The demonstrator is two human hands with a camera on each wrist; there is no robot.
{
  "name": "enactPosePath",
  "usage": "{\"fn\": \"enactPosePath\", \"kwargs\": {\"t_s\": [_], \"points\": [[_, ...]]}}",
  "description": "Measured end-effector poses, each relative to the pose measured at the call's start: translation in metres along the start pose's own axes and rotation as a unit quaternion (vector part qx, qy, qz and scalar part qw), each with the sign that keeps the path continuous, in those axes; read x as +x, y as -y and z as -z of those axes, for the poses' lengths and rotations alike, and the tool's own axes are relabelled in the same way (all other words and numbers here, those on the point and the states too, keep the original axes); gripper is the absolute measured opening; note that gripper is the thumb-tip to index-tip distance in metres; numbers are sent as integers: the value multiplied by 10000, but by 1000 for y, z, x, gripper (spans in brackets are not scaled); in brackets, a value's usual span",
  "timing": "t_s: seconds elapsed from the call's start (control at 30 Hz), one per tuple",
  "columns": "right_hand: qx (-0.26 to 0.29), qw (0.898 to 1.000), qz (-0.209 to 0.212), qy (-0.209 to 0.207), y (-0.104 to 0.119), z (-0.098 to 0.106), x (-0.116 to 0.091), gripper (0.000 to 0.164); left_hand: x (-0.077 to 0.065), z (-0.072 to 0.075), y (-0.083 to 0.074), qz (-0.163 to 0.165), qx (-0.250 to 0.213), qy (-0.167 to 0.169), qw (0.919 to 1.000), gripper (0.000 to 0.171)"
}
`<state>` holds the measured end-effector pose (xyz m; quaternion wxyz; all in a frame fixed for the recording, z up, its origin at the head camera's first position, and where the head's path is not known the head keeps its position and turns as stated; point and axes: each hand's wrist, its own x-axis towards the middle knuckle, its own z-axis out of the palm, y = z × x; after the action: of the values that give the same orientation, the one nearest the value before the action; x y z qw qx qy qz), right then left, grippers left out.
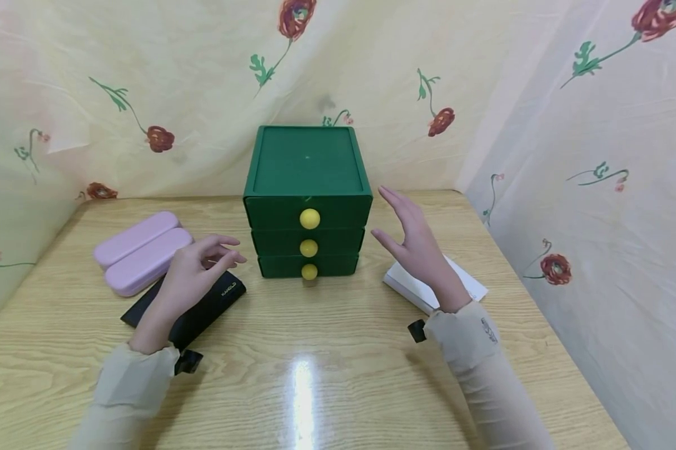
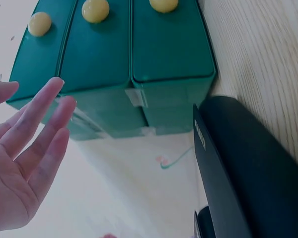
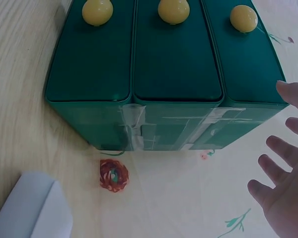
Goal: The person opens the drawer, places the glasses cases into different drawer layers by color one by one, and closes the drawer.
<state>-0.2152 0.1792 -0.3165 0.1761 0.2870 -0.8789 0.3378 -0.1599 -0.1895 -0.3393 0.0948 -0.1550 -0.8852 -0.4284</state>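
A green box of three stacked drawers (image 1: 308, 162) stands at the back of the table, each drawer with a round yellow knob (image 1: 310, 219). All its drawers are closed. My left hand (image 1: 188, 278) hovers to the left of the box, over a black case (image 1: 211, 312) with pale lettering; its fingers are loosely bent and hold nothing. To the right of the box my right hand (image 1: 417, 247) is raised above a white, case-like object (image 1: 464, 278), partly hidden by the forearm. The right fingers are extended, apart from the drawers, with nothing in them.
A lilac item of two long rounded parts (image 1: 141, 244) lies on the left, behind the black case. Behind the wooden table (image 1: 360, 387) hangs a pale flowered cloth (image 1: 203, 75), which also runs along both sides. Clear tape (image 3: 134, 126) covers seams on the box's side.
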Motion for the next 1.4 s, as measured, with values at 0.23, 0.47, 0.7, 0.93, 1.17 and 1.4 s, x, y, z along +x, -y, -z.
{"fn": "enactPosePath", "kwargs": {"t_s": [0.23,0.47,0.7,0.93,1.17,1.4], "points": [[166,9998,27,82,4,0,15,67,7,-9,-8,61,-323,350,9988,27],[411,9988,-151,233,8,1,27,66,14,-19,-14,137,-479,672,9965,30],[498,9981,-130,343,5,1,33,65,22,-31,-23,-45,-462,654,9968,28],[557,9976,-66,395,4,2,37,64,31,-40,-33,-40,-415,592,9974,31],[530,9975,-84,464,4,0,40,63,39,-48,-39,13,-729,528,9959,33],[521,9970,-141,547,1,-1,44,64,45,-55,-43,102,-1095,616,9920,36]]}}
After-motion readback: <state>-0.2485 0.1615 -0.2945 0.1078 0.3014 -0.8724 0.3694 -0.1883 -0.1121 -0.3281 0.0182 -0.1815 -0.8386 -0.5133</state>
